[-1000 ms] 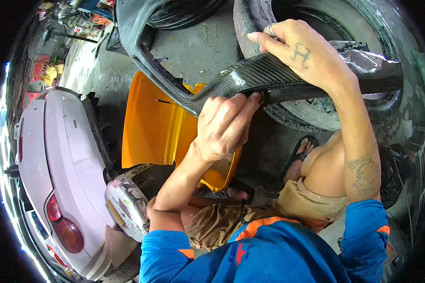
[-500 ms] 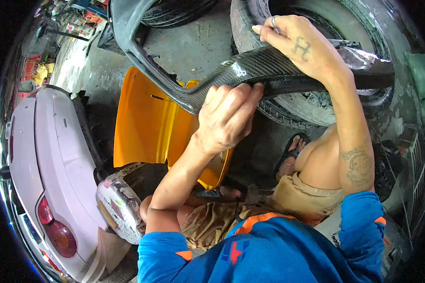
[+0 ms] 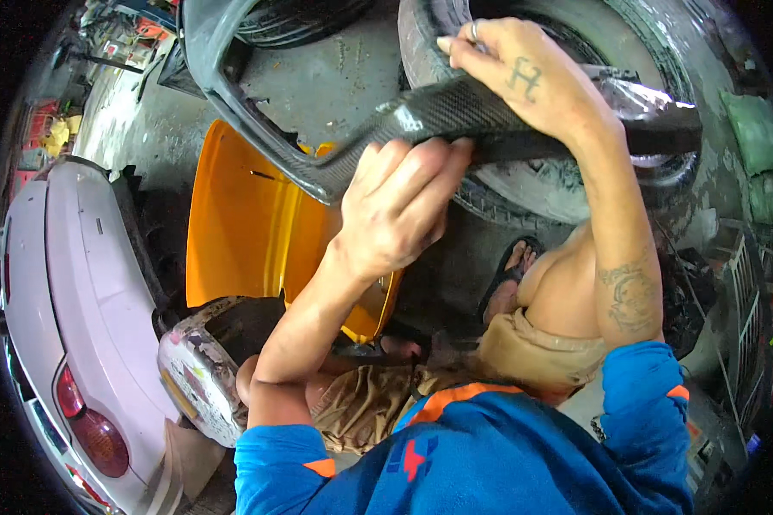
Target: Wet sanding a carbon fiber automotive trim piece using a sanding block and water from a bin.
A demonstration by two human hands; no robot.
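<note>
A long, curved carbon-fibre panel [image 3: 404, 116], glossy and dark, lies across the upper middle, its right part over a large tire [image 3: 429, 43]. My left hand [image 3: 399, 197] has its fingers curled onto the panel's lower edge, the tips hidden beneath it. My right hand [image 3: 537, 86] lies over the panel's upper side, thumb and fingers bent together at the far edge; what they pinch, if anything, is hidden. Below the panel stands an orange body panel [image 3: 232, 223]. Shiny, crumpled-looking material [image 3: 640, 99] shows just right of my right hand.
A white car bumper with tail light [image 3: 77, 292] stands on the left, beside a paint-spattered rounded object [image 3: 189, 373]. Another black tire [image 3: 301, 21] lies at the top. Coloured clutter [image 3: 56, 129] is at upper left, a green object [image 3: 747, 137] and grille-like parts [image 3: 747, 300] at right.
The whole scene, with both hands and the carbon-fibre panel, has shifted somewhat left and up in the picture. Both hands keep their hold in nearly the same places on the panel.
</note>
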